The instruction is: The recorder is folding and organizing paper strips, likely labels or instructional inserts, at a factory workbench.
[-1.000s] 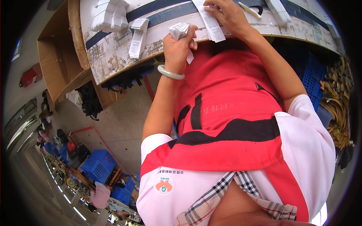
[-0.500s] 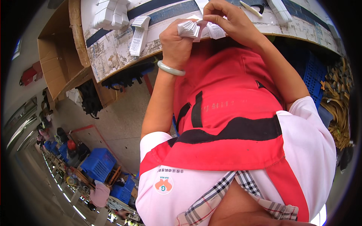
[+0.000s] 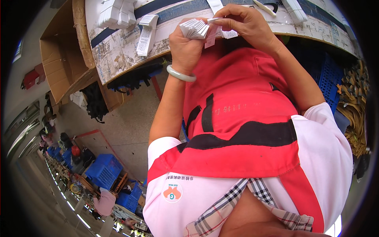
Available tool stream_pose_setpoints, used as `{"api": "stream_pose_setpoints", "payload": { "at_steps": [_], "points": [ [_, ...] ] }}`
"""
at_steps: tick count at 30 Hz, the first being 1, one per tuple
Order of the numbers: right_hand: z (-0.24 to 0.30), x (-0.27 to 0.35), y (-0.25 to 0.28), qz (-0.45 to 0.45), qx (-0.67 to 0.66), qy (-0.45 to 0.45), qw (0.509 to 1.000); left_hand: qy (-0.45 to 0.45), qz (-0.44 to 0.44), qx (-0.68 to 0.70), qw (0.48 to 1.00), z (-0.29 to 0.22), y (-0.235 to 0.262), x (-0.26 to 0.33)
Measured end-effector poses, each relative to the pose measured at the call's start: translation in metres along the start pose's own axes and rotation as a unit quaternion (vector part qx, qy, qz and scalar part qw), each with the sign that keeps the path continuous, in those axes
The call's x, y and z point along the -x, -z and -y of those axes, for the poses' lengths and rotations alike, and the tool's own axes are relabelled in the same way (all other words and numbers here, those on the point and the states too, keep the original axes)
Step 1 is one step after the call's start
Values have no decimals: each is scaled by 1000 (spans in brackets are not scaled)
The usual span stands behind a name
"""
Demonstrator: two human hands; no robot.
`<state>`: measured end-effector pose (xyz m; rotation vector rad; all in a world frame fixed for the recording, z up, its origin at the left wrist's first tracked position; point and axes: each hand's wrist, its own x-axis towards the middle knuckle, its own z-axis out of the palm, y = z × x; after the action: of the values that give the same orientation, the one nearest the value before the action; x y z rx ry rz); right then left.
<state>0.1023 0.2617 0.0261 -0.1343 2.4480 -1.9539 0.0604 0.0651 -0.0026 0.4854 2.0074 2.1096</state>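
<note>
My left hand (image 3: 184, 48), with a pale bangle above it, is closed round a fanned bundle of folded white labels (image 3: 194, 29) at the table's near edge. A pinkish printed strip (image 3: 211, 38) hangs beside the bundle. My right hand (image 3: 246, 24) pinches the end of a white label (image 3: 215, 19) between thumb and fingers, close to the bundle's right side. Under the right hand lies another printed label (image 3: 229, 34), partly hidden. A small stack of printed labels (image 3: 146, 37) rests on the table left of my left hand.
Larger white label stacks (image 3: 115, 15) stand at the table's far left, with another stack (image 3: 294, 11) at far right. A white pen-like tool (image 3: 263, 8) lies beyond my right hand. Left of the worn table (image 3: 114, 59) is an open cardboard box (image 3: 65, 59); a blue crate (image 3: 325, 75) sits below right.
My right hand has moved slightly down and now holds a label end out toward the bundle. The bundle in my left hand has turned and shows more of its fanned edges.
</note>
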Motion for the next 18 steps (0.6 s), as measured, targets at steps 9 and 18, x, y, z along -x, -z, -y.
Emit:
{"api": "stream_pose_setpoints", "payload": {
  "at_steps": [9, 18],
  "points": [
    [-3, 1, -4, -19, -42, -19, 999, 39, 0, 46, 998, -5, 2, 3],
    [-9, 2, -6, -12, -55, -20, 998, 71, 1, 109, 991, -7, 0, 4]
  ]
}}
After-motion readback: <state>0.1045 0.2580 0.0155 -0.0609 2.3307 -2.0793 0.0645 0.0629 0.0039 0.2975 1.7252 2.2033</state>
